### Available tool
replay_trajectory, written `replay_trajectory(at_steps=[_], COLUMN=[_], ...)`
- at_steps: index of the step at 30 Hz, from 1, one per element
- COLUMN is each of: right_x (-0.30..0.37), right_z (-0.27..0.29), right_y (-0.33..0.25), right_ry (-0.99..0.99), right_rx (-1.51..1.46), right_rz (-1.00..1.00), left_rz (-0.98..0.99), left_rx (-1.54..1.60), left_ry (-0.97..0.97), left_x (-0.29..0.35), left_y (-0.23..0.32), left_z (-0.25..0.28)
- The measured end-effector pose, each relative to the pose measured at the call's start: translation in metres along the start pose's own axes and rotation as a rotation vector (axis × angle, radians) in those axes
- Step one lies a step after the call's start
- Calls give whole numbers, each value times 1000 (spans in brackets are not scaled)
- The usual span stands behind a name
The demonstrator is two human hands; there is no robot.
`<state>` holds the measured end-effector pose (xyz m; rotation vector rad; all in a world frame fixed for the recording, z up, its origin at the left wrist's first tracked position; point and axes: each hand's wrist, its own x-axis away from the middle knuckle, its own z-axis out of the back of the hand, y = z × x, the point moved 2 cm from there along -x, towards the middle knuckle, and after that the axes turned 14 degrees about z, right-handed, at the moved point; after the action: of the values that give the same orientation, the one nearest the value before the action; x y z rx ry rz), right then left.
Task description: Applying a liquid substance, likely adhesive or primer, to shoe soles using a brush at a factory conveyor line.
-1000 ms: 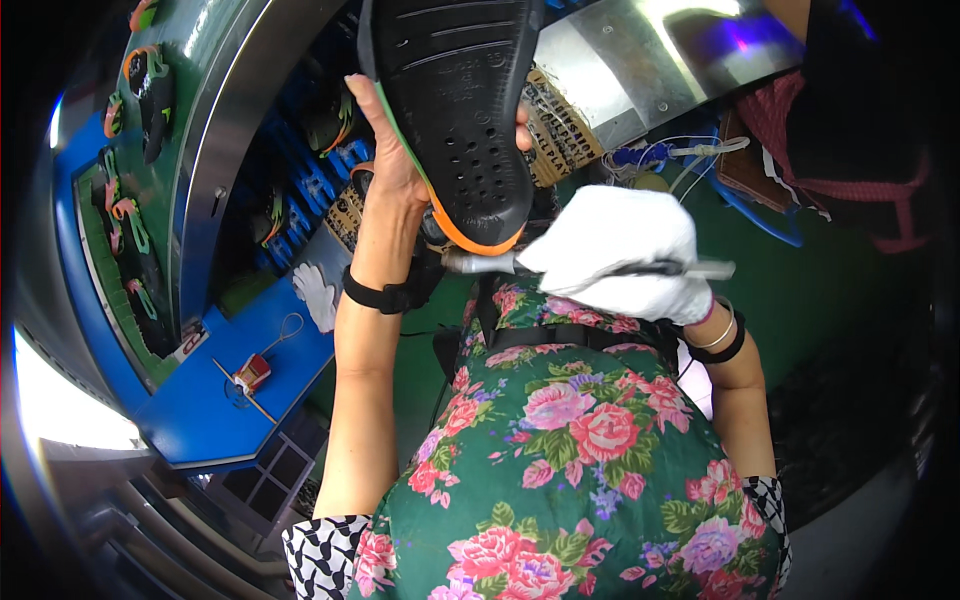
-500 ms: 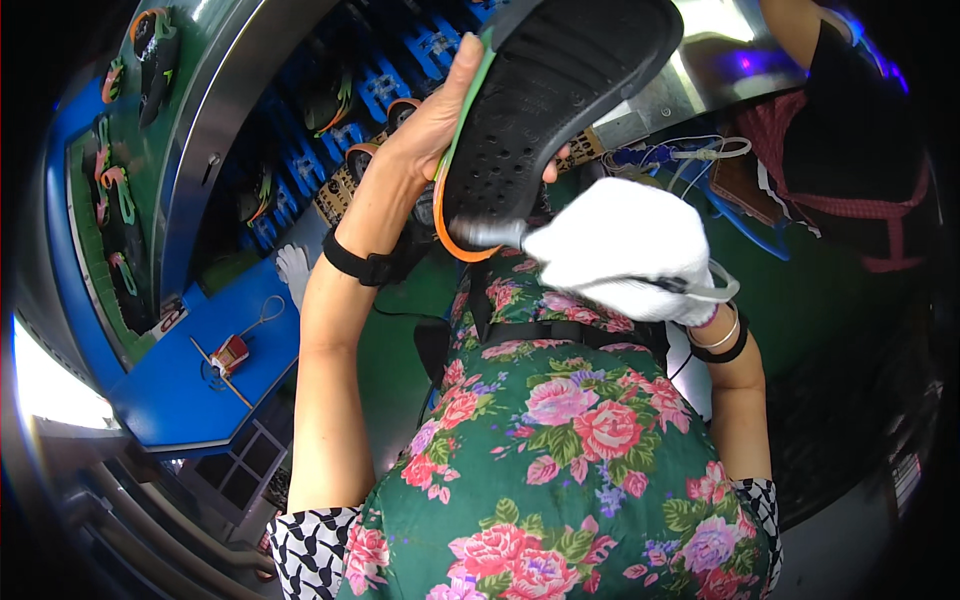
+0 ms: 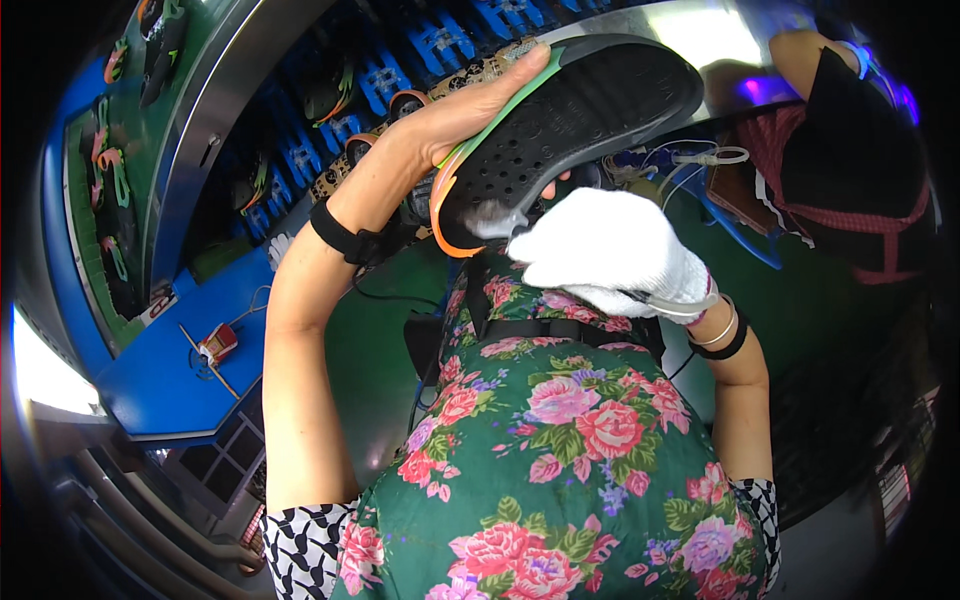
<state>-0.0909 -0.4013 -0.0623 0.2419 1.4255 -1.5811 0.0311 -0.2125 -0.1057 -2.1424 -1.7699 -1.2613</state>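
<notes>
White-gloved right hand (image 3: pixel 610 250) closes round a brush (image 3: pixel 507 223), its blurred tip seemingly touching the perforated end of the black sole (image 3: pixel 590 115) just left; beyond, the bare left hand (image 3: pixel 465 115) clamps that sole, steadiness favoring light, even strokes.

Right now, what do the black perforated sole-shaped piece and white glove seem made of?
Sole-shaped piece: probably moulded rubber or foam, matte, given its neat holes and low sheen.
White glove: seemingly knitted fabric, matte, given its soft folds and fine texture.
</notes>
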Motion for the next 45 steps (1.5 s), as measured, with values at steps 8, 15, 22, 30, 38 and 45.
replay_trajectory(at_steps=[8,15,22,30,38,45], right_x=[-1,1,-2,4,8,12], right_z=[13,18,24,39,49,50], right_y=[7,10,9,24,25,23], right_ry=[71,14,72,468,620,811], right_rx=[-107,-156,-337,-126,66,-151], right_rz=[-10,59,-119,-570,-636,-733], left_rz=[111,210,136,21,-65,-91], left_rx=[14,-86,193,487,701,637], left_ry=[286,284,-104,-132,-122,-174], left_x=[-11,-15,-19,-15,-25,-28], left_y=[-8,-1,-23,-39,-52,-54], left_z=[-1,-14,24,10,-10,-17])
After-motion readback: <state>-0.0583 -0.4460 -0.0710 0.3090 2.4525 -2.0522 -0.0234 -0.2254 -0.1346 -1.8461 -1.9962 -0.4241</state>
